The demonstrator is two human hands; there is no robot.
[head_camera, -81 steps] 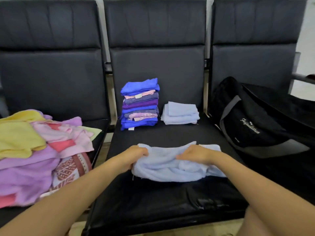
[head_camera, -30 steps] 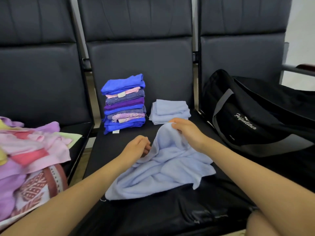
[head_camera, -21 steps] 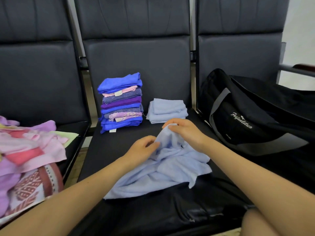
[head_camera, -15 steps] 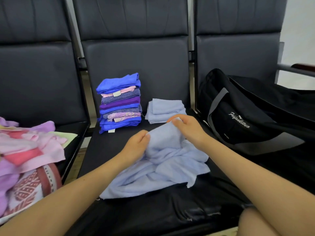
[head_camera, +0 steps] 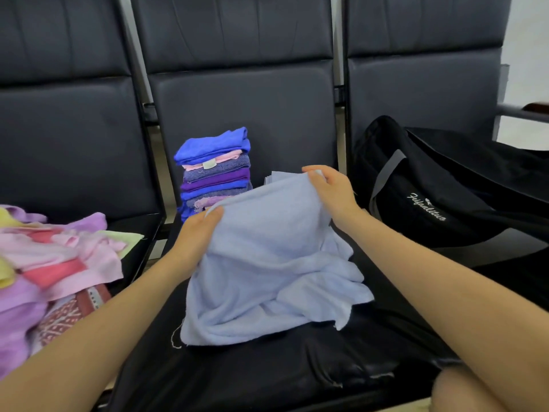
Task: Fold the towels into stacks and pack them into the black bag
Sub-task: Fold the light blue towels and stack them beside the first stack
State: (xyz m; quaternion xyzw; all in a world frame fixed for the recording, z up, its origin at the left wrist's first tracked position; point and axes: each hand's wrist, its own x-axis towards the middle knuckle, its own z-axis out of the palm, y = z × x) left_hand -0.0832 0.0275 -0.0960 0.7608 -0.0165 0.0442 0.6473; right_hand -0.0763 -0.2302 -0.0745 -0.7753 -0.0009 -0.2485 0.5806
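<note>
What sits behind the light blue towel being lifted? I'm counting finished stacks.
Behind the light blue towel, the colourful stack shows, its lower layers covered. Only a pale folded edge peeks out by the right hand; the rest is hidden.

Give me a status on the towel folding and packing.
Done: one tall stack of folded blue, purple and pink towels on the middle seat. In hand: left hand and right hand hold up an unfolded pale blue towel. Left: the loose pink, purple and yellow pile, and packing the black bag.
</note>
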